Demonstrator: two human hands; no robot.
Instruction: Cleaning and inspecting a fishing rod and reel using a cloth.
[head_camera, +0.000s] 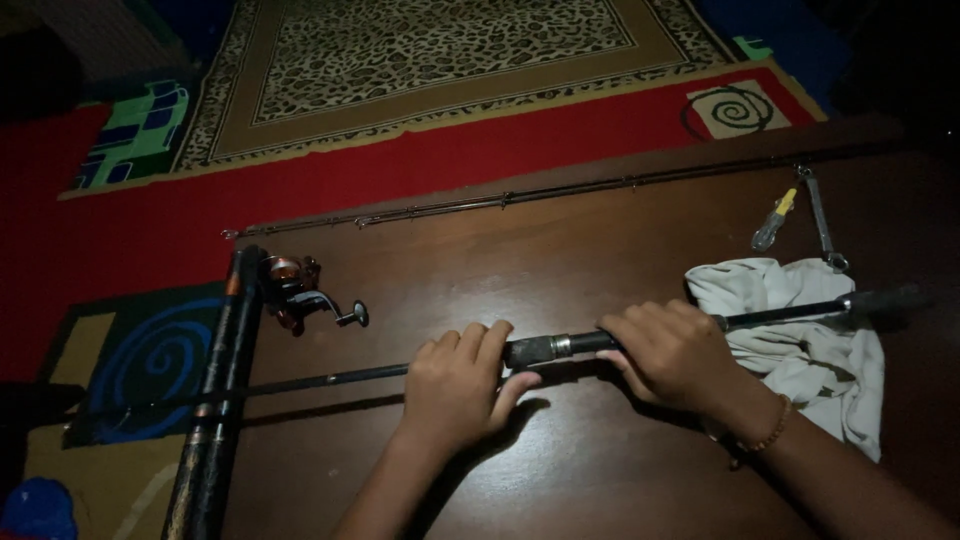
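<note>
Both our arms come in from the bottom, and they rest over the big brown table (640, 470). Behind it lies the red rug (400, 180) with swirl patches.

On the table we hold a long black fishing rod (560, 346) lying flat, left to right. Our left hand (458, 385) wraps its fingers over the rod where the thin part meets the thick part. Our right hand (672, 352) closes around the handle, just beside the shiny metal ring (a bead bracelet sits on that wrist). The end of the handle rests on a white cloth (800, 350).

Another dark rod (215, 400) lies at the left edge, with a small fishing reel (295, 292) touching it. A thin rod piece (500, 203) lies along the far edge. A small wrench (822, 225) and a tiny tube (772, 225) sit near the cloth.

We think a good way is to keep both hands snug and the rod straight, and to turn gently, not bend it.
</note>
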